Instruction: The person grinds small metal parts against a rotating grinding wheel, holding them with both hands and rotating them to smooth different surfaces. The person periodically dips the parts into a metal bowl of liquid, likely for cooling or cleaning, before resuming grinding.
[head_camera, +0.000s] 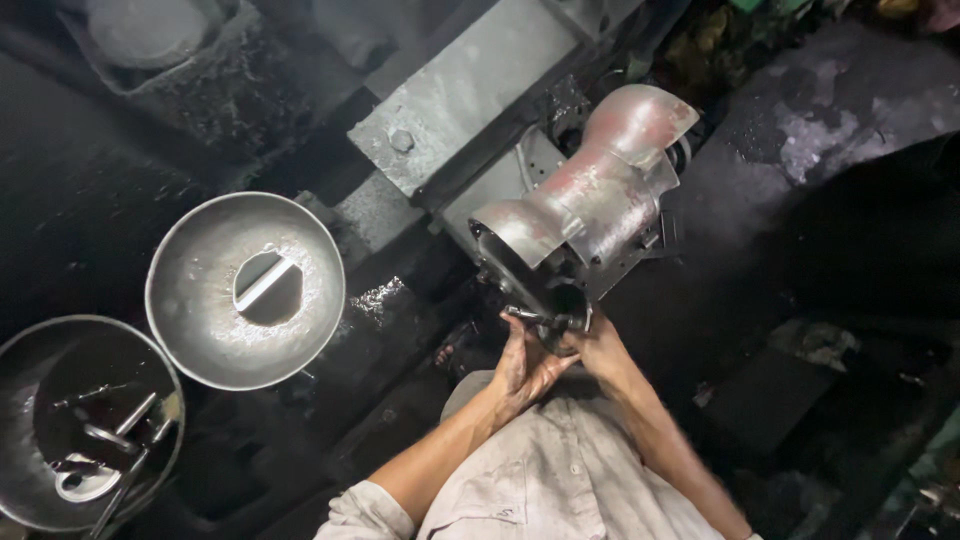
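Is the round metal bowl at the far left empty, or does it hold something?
Not empty. The metal bowl holds several small metal pieces and rod-like tools lying on its bottom.

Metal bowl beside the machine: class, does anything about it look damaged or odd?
Yes. The metal bowl has a large round hole through its bottom, with a pale bar showing through it. Wet-looking specks spot its inner surface.

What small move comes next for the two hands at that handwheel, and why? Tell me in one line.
Probably a further turn of the handwheel: the left hand and right hand both sit at its small handle, at the near end of the grey metal machine part, and neither holds a loose tool. The shallow metal bowl lies untouched to the left.
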